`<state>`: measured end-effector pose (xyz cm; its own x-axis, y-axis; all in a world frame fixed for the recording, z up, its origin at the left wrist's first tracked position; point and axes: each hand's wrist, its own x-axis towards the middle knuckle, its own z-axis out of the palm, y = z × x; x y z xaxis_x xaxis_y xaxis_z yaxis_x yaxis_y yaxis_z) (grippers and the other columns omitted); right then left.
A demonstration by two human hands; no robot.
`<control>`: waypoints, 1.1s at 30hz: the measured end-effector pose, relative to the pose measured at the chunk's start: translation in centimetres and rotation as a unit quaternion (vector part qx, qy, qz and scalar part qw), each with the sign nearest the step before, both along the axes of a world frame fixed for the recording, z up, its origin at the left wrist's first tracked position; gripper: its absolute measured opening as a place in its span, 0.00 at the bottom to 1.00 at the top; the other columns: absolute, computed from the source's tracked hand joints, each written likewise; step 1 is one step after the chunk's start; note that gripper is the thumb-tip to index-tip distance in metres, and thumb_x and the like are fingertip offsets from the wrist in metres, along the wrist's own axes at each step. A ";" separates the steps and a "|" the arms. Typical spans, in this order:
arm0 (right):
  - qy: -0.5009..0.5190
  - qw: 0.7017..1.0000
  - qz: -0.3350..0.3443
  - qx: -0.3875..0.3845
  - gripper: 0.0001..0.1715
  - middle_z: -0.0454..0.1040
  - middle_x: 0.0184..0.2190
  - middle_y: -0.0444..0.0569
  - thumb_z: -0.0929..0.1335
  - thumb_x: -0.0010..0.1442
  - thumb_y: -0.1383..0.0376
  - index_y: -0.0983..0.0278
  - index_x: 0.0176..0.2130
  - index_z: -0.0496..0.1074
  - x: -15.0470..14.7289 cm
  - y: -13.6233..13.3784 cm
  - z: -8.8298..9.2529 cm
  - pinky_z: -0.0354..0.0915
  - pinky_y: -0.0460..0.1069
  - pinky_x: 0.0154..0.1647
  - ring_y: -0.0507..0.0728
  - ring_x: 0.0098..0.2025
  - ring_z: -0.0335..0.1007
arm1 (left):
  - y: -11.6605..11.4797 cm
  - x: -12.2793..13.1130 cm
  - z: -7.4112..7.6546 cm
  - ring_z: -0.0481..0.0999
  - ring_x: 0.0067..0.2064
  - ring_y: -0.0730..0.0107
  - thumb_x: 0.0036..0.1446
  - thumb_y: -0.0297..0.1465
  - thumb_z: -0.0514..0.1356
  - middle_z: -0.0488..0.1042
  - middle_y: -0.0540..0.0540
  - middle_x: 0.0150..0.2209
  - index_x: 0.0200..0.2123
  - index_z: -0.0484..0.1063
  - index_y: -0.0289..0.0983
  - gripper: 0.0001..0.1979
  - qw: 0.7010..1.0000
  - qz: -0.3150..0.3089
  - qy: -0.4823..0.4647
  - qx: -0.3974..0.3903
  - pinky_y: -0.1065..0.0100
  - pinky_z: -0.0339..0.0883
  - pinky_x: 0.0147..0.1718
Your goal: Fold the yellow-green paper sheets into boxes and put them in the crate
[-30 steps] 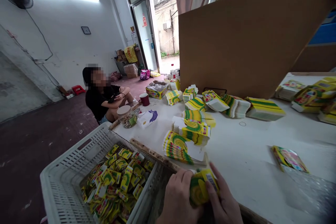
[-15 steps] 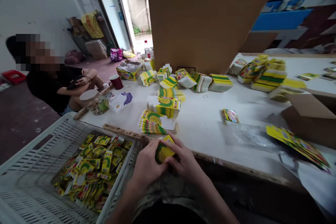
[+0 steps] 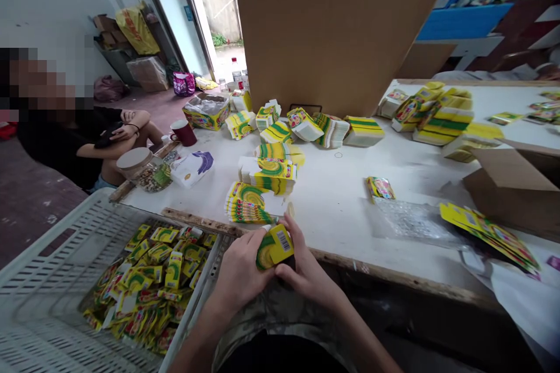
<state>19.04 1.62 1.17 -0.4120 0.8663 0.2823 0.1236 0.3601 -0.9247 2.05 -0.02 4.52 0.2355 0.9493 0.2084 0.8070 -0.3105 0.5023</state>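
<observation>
A small yellow-and-green carton (image 3: 275,246) with a barcode on its end panel is held over the table's front edge. My left hand (image 3: 241,271) grips it from the left, fingers behind it. At its right edge is my right hand (image 3: 306,262), its fingers along that side and its thumb near the lower corner. Just beyond my hands lies a fanned stack of flat cartons (image 3: 245,203), with another pile of flat cartons (image 3: 273,173) behind it. Below my left arm, a white plastic crate (image 3: 52,280) holds many small filled-looking cartons (image 3: 144,280).
More bundles of flat cartons (image 3: 363,131) line the back of the table by a large cardboard panel (image 3: 341,29). A lidded jar (image 3: 144,169), a red mug (image 3: 184,133) and an open cardboard box (image 3: 516,186) stand around. A person (image 3: 65,134) sits at left.
The right fingers have drawn back from over the carton to its right edge, baring its barcode panel. The left hand keeps its grip. The whole view has shifted slightly.
</observation>
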 end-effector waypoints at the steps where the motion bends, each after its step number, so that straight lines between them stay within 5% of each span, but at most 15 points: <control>1: 0.014 1.000 -0.010 -0.021 0.45 0.56 0.63 0.60 0.64 0.63 0.56 0.66 0.67 0.36 -0.2 0.0 -0.2 0.55 0.57 0.63 0.61 0.64 0.55 | -0.1 0.1 -0.4 0.74 0.46 0.52 0.49 0.34 0.62 0.74 0.38 0.45 0.50 0.65 0.35 0.24 1.000 0.001 -0.001 0.009 0.55 0.69 0.44; 7: -0.061 0.986 -0.137 -0.071 0.25 0.75 0.50 0.56 0.56 0.67 0.59 0.65 0.57 0.66 -1.3 0.0 0.0 0.67 0.56 0.52 0.61 0.50 0.72 | -0.9 1.1 -2.1 0.74 0.46 0.50 0.51 0.33 0.61 0.73 0.36 0.45 0.50 0.64 0.32 0.23 0.998 0.032 0.010 0.048 0.53 0.70 0.44; 16: -0.125 0.982 -0.140 -0.020 0.25 0.72 0.53 0.57 0.55 0.67 0.63 0.65 0.59 0.63 -1.8 -0.7 0.3 0.67 0.58 0.52 0.63 0.52 0.71 | -1.7 0.7 -2.7 0.73 0.48 0.50 0.48 0.31 0.62 0.73 0.36 0.48 0.51 0.65 0.34 0.26 0.996 0.074 -0.058 0.007 0.53 0.68 0.46; 19: -0.113 0.989 -0.098 -0.011 0.24 0.73 0.52 0.57 0.59 0.65 0.63 0.66 0.59 0.61 -2.6 0.0 0.9 0.68 0.56 0.51 0.61 0.50 0.72 | -1.5 -0.8 -3.1 0.73 0.48 0.53 0.45 0.33 0.65 0.74 0.39 0.46 0.51 0.66 0.36 0.27 0.976 0.132 -0.173 -0.013 0.54 0.67 0.48; 21: -0.121 0.987 -0.107 0.001 0.22 0.74 0.47 0.55 0.62 0.64 0.64 0.65 0.57 0.62 -3.1 1.3 1.4 0.69 0.52 0.47 0.57 0.45 0.74 | -1.2 -2.6 -3.3 0.74 0.45 0.57 0.43 0.37 0.68 0.74 0.43 0.44 0.48 0.68 0.38 0.27 0.905 0.242 -0.349 0.005 0.57 0.67 0.47; 23: -0.169 0.974 -0.148 0.021 0.15 0.74 0.43 0.52 0.64 0.63 0.65 0.64 0.50 0.67 -3.9 3.2 1.8 0.68 0.50 0.45 0.56 0.42 0.73 | -0.9 -5.0 -3.6 0.74 0.41 0.61 0.45 0.47 0.64 0.73 0.45 0.41 0.44 0.68 0.38 0.26 0.763 0.357 -0.535 0.058 0.58 0.68 0.45; 26: -0.235 0.950 -0.200 0.034 0.08 0.72 0.43 0.56 0.66 0.61 0.67 0.65 0.42 0.70 -5.5 6.2 1.8 0.65 0.55 0.48 0.61 0.46 0.69 | -0.8 -8.0 -4.1 0.72 0.42 0.56 0.50 0.62 0.44 0.69 0.41 0.40 0.45 0.63 0.38 0.35 0.597 0.403 -0.692 0.041 0.54 0.70 0.39; 28: -0.259 0.939 -0.226 0.022 0.09 0.71 0.42 0.60 0.69 0.57 0.68 0.67 0.40 0.70 -6.6 7.8 1.4 0.63 0.59 0.48 0.65 0.47 0.67 | -1.0 -8.8 -4.3 0.71 0.44 0.55 0.54 0.60 0.40 0.68 0.38 0.42 0.48 0.60 0.37 0.35 0.502 0.405 -0.764 -0.009 0.54 0.71 0.38; 30: -0.279 0.929 -0.241 0.012 0.10 0.70 0.42 0.61 0.71 0.54 0.69 0.67 0.38 0.69 -7.5 8.7 0.8 0.62 0.60 0.47 0.67 0.47 0.66 | -1.0 -8.3 -4.4 0.72 0.44 0.61 0.59 0.54 0.41 0.67 0.38 0.44 0.49 0.59 0.35 0.30 0.458 0.401 -0.792 -0.035 0.60 0.71 0.37; 33: -0.286 0.927 -0.243 0.014 0.12 0.70 0.42 0.61 0.71 0.53 0.71 0.67 0.38 0.67 -8.0 9.0 0.3 0.62 0.60 0.46 0.67 0.46 0.65 | -0.7 -6.2 -4.4 0.72 0.37 0.70 0.62 0.48 0.44 0.69 0.42 0.42 0.46 0.63 0.35 0.24 0.475 0.387 -0.789 -0.042 0.69 0.70 0.33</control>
<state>11.01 10.59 1.48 -0.0633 0.9846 0.1629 0.7442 0.1553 -0.6496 -4.19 -0.69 0.17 -0.5773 0.6443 -0.5016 -0.7399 -0.1530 0.6550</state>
